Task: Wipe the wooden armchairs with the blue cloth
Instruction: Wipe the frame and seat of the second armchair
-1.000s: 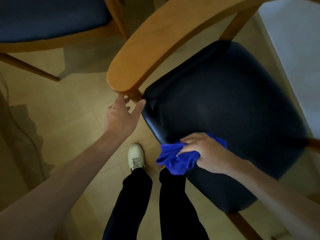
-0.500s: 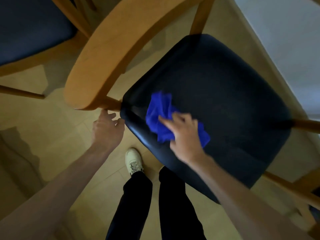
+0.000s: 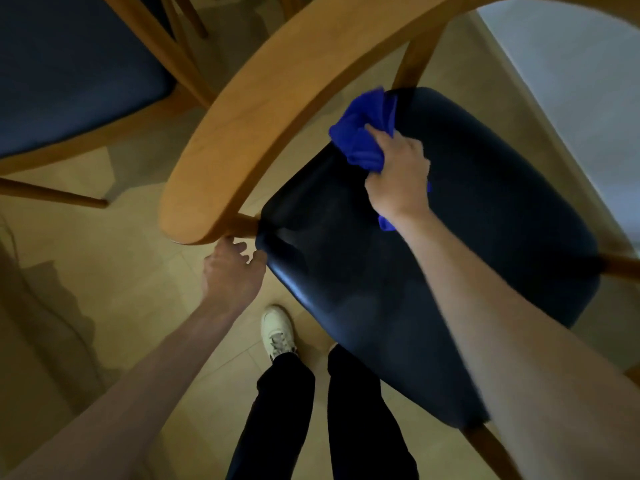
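Two bare hands work at a wooden armchair seen from above: the right hand grips a bunched blue cloth and presses it onto the far left corner of the dark seat cushion, just beside the curved armrest. The left hand, well apart from the cloth, curls its fingers under the armrest's near end at the seat's near left corner. A second armchair stands far left.
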`<state>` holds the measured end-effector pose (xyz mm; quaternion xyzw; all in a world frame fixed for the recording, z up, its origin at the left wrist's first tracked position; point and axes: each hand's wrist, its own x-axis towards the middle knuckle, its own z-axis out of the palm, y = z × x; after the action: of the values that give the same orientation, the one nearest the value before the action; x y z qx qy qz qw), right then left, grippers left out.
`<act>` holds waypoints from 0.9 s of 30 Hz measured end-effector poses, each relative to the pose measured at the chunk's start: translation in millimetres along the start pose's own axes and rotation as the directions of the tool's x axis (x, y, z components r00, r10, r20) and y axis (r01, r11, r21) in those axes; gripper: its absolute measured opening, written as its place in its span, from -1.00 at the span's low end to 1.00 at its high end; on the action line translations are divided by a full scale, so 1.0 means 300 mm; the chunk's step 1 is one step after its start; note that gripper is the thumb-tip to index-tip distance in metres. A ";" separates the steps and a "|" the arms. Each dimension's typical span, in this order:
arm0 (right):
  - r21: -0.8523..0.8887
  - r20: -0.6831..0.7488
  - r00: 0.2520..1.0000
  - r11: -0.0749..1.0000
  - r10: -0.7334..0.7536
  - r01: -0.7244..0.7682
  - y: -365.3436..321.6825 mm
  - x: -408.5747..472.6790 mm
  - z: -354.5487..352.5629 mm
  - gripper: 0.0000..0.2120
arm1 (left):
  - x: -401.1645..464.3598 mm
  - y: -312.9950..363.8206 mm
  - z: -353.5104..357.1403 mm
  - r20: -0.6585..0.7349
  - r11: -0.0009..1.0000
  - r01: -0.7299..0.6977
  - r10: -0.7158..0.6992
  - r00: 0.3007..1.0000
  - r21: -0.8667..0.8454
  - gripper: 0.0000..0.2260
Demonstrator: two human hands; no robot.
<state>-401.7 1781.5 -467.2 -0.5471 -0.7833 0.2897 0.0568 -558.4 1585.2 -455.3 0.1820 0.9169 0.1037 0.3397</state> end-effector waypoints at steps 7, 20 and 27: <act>0.009 0.243 0.946 0.976 -0.214 0.219 -0.089 -0.469 0.180 -0.35 | 0.002 0.022 -0.011 0.001 0.999 -0.011 0.011 1.000 0.034 -0.80; 0.149 -0.111 0.991 0.988 0.069 -0.052 0.100 0.005 -0.105 -0.50 | -0.005 0.002 -0.003 0.003 0.998 -0.027 0.027 1.000 -0.051 -0.69; -0.050 0.216 0.960 0.980 -0.178 0.193 -0.055 -0.408 0.144 -0.34 | -0.027 -0.007 0.009 -0.014 0.996 -0.087 0.087 0.996 -0.006 -0.69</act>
<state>-384.5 1651.8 -466.6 -0.4393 -0.8424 0.3115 -0.0190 -551.4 1580.3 -453.2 0.2198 0.9102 0.1228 0.3290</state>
